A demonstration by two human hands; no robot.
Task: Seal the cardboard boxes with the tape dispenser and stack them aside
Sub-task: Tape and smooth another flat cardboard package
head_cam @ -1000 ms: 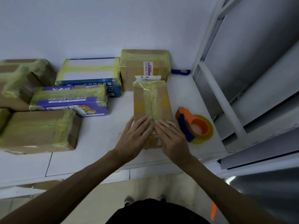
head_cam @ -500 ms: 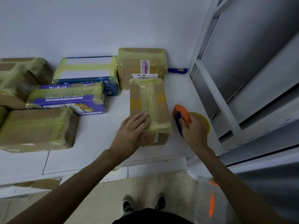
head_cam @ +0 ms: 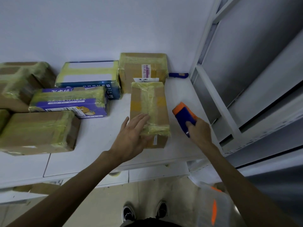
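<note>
Fingers (head_cam: 141,117) of the left hand (head_cam: 131,136) lie straight and flat on the near end of the narrow brown cardboard box (head_cam: 150,102) banded lengthwise in yellow tape, pressing it to the white tabletop (head_cam: 101,145). Just right of that box, the right hand (head_cam: 199,131) has its fingers wrapped round the orange-and-blue plastic tape dispenser (head_cam: 184,113), thumb on the blue face.

A second ago both hands were smoothing the tape at the box's near end. The dispenser then lay untouched to the right of the box, its yellow roll showing. Half a second ago the right hand had reached it. Now it is tipped up in the grip, with the roll hidden behind its body; whether it has left the tabletop I cannot tell.

I judge this box is due another strip, likely over its near edge, with the left hand steadying it. Left of and behind the box, several already-taped boxes (head_cam: 37,130) sit close together.
</note>
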